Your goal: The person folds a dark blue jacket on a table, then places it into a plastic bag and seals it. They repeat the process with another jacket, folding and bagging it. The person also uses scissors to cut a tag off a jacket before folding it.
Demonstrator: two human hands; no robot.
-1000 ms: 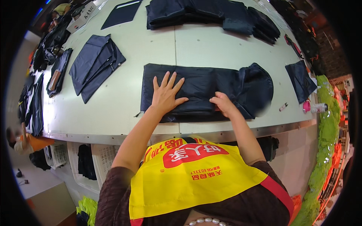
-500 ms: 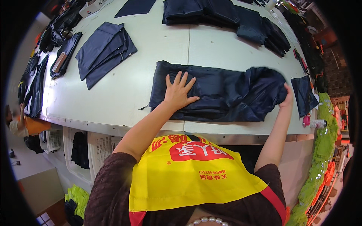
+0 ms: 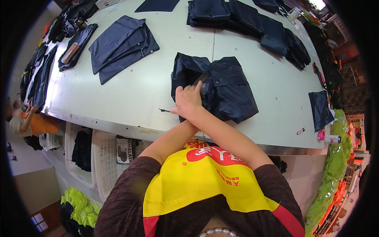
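Observation:
A slick navy garment [image 3: 233, 89], folded into a bulky bundle, lies near the table's front edge. Its right part is folded over, and a dark opening gapes in the middle. My forearms cross in front of it, the right over the left. At the bundle's left side my right hand [image 3: 187, 102] has its bent fingers closed on the cloth, the thumb pointing toward a small dark cord [image 3: 164, 110]. Beneath that wrist my left forearm [image 3: 173, 138] runs toward the bundle; the left hand's fingers are hidden behind my right hand and the cloth.
Flat navy pieces [image 3: 122, 45] lie at left on the white table [image 3: 138, 102]. A row of folded navy garments [image 3: 244, 19] lies at the back. Toward the right edge are a navy pouch [image 3: 320, 108] and a small bottle [image 3: 332, 139]. White baskets [image 3: 104, 166] stand below; a co-worker [image 3: 23, 118] is at far left.
The garment's right end has been folded over to the left, making a shorter bundle. My right hand has crossed to its left side, over my left arm; the left hand is now hidden.

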